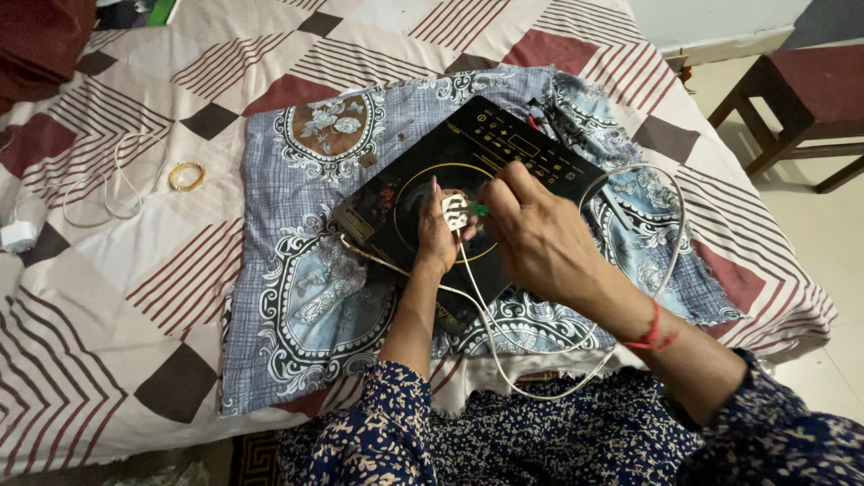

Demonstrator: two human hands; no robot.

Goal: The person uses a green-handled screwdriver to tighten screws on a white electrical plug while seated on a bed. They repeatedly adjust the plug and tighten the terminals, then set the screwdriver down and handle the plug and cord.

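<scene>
On the bed (108,297), spread with a quilt of maroon, white and dark brown diamonds, lies a blue-grey printed cloth (297,297) with white floral medallions. At the middle of that cloth sits a black induction cooktop (423,180), turned at an angle so its control strip with yellow markings points toward one o'clock.

Over the cooktop's ring the person works with both hands. The left hand (438,236) comes up from six o'clock and its fingers are closed around a white electric plug (455,209), held upright just above the glass. The right hand (531,236), reaching in from four o'clock, has its fingers pinched shut on a small green-handled screwdriver (477,210), whose tip meets the plug. The two hands sit just beside each other, nearly touching at the plug.

From the plug a white cord (670,243) runs down toward six o'clock, loops across the person's lap and swings wide round to three o'clock before curving back over the cooktop's far corner. A red thread band (652,331) circles the right wrist, and both sleeves are dark blue with a small pale flower print.

Well apart, at nine o'clock on the quilt, lie a gold bangle (186,175) and a thin white cable (108,184) ending in a white charger block (16,236) at the bed's left edge. At two o'clock, off the bed, stands a dark wooden stool (792,108) on a pale floor.
</scene>
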